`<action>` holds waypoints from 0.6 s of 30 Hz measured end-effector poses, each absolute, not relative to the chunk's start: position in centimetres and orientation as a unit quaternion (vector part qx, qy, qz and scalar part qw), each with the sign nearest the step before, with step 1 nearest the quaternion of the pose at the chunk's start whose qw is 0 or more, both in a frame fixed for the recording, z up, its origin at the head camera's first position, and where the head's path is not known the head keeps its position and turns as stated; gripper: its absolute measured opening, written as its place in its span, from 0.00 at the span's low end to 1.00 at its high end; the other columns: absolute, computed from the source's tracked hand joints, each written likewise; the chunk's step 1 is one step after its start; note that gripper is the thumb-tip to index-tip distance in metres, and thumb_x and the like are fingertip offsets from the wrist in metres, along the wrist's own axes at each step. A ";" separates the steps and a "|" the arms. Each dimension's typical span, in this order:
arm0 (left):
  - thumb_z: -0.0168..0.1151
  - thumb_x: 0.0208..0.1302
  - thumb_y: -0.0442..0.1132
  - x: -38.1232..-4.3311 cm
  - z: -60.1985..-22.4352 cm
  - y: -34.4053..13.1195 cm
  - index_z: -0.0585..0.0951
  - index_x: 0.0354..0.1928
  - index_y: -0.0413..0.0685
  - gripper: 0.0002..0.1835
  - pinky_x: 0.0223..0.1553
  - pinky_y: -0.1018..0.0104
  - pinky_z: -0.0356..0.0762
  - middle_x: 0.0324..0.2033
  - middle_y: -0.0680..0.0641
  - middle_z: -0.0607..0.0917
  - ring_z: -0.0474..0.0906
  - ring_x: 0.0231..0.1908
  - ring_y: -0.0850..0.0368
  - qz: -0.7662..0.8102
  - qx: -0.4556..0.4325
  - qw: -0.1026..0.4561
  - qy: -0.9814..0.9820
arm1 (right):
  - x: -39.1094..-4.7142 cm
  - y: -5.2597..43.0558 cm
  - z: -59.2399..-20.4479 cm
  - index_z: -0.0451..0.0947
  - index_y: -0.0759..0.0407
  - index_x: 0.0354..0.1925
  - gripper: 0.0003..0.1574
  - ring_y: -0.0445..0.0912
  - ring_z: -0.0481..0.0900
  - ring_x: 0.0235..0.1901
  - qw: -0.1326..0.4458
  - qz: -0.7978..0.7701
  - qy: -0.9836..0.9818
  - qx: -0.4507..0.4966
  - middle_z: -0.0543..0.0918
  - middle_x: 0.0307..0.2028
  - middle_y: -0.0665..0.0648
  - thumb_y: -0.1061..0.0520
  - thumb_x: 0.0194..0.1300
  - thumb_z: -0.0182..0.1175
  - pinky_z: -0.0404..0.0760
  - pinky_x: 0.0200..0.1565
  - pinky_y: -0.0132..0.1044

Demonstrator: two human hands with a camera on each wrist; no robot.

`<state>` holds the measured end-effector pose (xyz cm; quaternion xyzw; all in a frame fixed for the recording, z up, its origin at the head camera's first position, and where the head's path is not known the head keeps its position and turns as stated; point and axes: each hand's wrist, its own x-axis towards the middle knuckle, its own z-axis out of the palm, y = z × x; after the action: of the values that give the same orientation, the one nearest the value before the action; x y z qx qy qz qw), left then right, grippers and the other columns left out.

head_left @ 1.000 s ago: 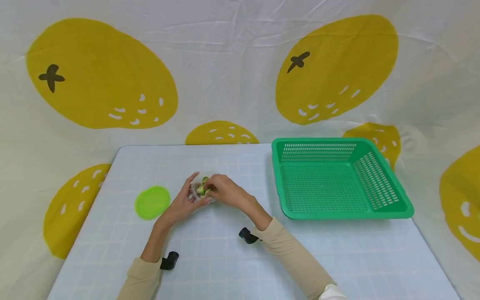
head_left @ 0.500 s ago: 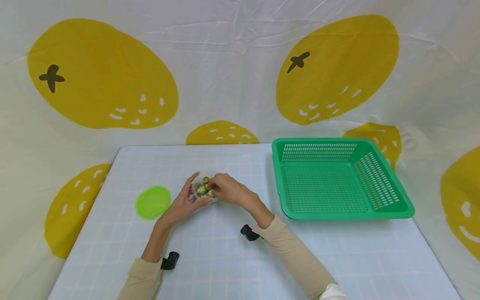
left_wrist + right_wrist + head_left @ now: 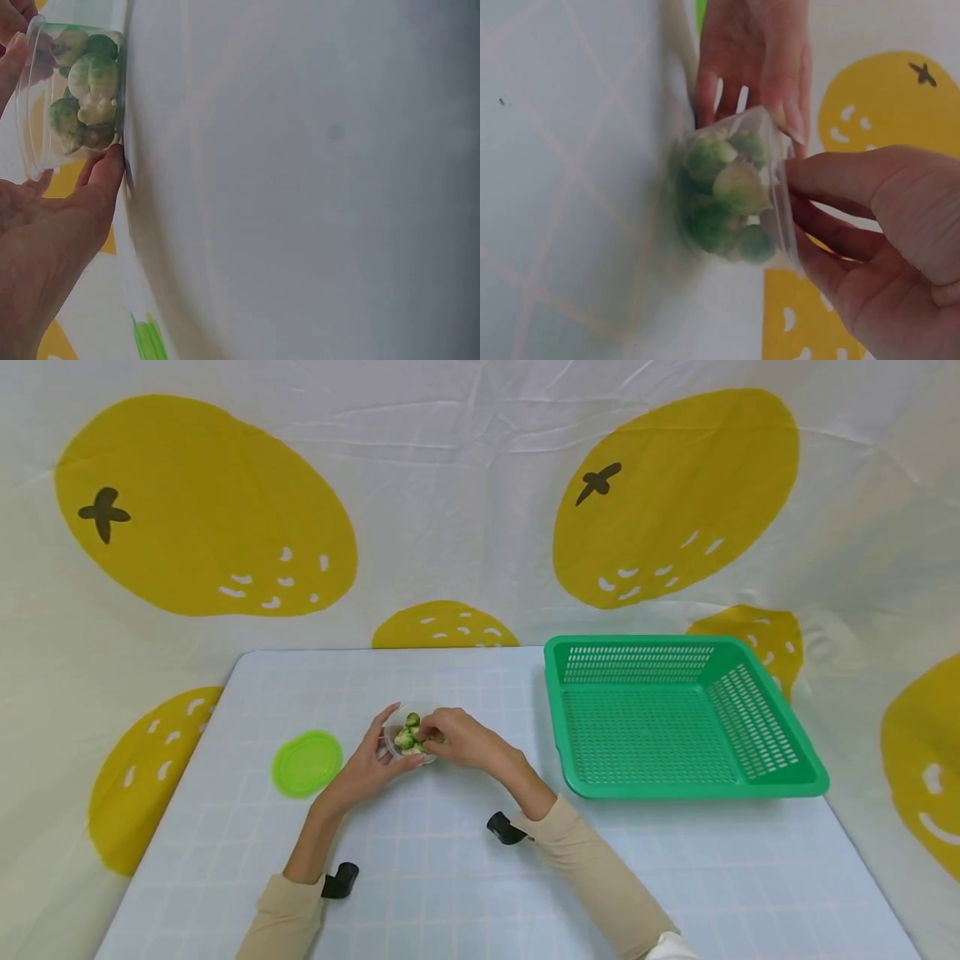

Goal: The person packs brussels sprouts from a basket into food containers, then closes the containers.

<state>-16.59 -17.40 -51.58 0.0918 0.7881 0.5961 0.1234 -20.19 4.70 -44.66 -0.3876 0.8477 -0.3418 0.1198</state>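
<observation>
A small clear plastic tub [image 3: 392, 745] stands on the table, holding several green Brussels sprouts [image 3: 406, 739]. My left hand [image 3: 367, 771] grips the tub from the left, its thumb at the near side and fingers round the far side. From the right, my right hand [image 3: 463, 739] reaches over the rim with its fingertips inside the tub among the sprouts. In the right wrist view the thumb of the right hand [image 3: 885, 232] is right at the rim; I cannot tell if its fingers pinch a sprout. Through the tub wall, sprouts [image 3: 94, 79] show in the left wrist view.
A light green round lid [image 3: 307, 764] lies flat to the left of the tub. On the right, a large green plastic basket [image 3: 562, 735] with slotted walls sits near the back edge. The table [image 3: 420, 893] has a pale checked cover, and a fruit-patterned cloth [image 3: 457, 485] hangs behind.
My right hand has shifted slightly right at the tub, uncovering more of the sprouts. The left hand, tub, lid and basket stay in place.
</observation>
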 end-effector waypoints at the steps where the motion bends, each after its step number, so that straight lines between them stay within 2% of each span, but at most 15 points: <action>1: 0.71 0.68 0.46 -16.6 -51.6 -17.5 0.46 0.83 0.63 0.52 0.68 0.43 0.67 0.70 0.39 0.63 0.64 0.66 0.44 0.596 0.091 0.123 0.788 | -20.2 4.7 -44.8 0.84 0.69 0.48 0.09 0.51 0.81 0.46 0.114 -0.346 0.847 -0.388 0.85 0.44 0.61 0.67 0.72 0.61 0.82 0.52 0.39; 6: 0.70 0.69 0.46 -16.6 -51.4 -17.5 0.44 0.83 0.61 0.52 0.71 0.43 0.64 0.73 0.38 0.59 0.62 0.71 0.43 0.600 0.093 0.125 0.784 | -20.2 5.0 -45.8 0.82 0.70 0.49 0.10 0.52 0.82 0.45 0.063 -0.379 0.833 -0.397 0.84 0.45 0.61 0.68 0.71 0.62 0.83 0.52 0.43; 10: 0.70 0.69 0.46 -16.5 -51.3 -17.5 0.43 0.83 0.59 0.53 0.73 0.42 0.60 0.77 0.36 0.52 0.56 0.75 0.40 0.599 0.095 0.122 0.786 | -20.2 5.2 -46.9 0.81 0.69 0.52 0.13 0.55 0.80 0.52 0.002 -0.412 0.828 -0.381 0.83 0.50 0.63 0.67 0.71 0.64 0.81 0.57 0.49; 14: 0.70 0.69 0.47 -16.5 -51.2 -17.5 0.43 0.83 0.58 0.53 0.73 0.41 0.58 0.78 0.36 0.51 0.54 0.76 0.39 0.591 0.097 0.123 0.791 | -20.0 5.2 -47.8 0.76 0.66 0.62 0.24 0.58 0.72 0.64 -0.025 -0.442 0.837 -0.321 0.75 0.62 0.64 0.61 0.71 0.67 0.75 0.64 0.53; 18: 0.70 0.69 0.48 -16.5 -51.0 -17.5 0.44 0.83 0.59 0.53 0.73 0.40 0.60 0.73 0.37 0.60 0.61 0.72 0.41 0.576 0.098 0.124 0.802 | -19.7 5.2 -48.8 0.65 0.64 0.73 0.40 0.60 0.67 0.69 0.015 -0.475 0.836 -0.275 0.64 0.71 0.66 0.56 0.70 0.68 0.72 0.67 0.55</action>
<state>-16.50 -17.46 -51.02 0.0983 0.8019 0.5760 0.1244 -19.69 5.16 -48.78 -0.2749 0.8360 -0.4747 0.0146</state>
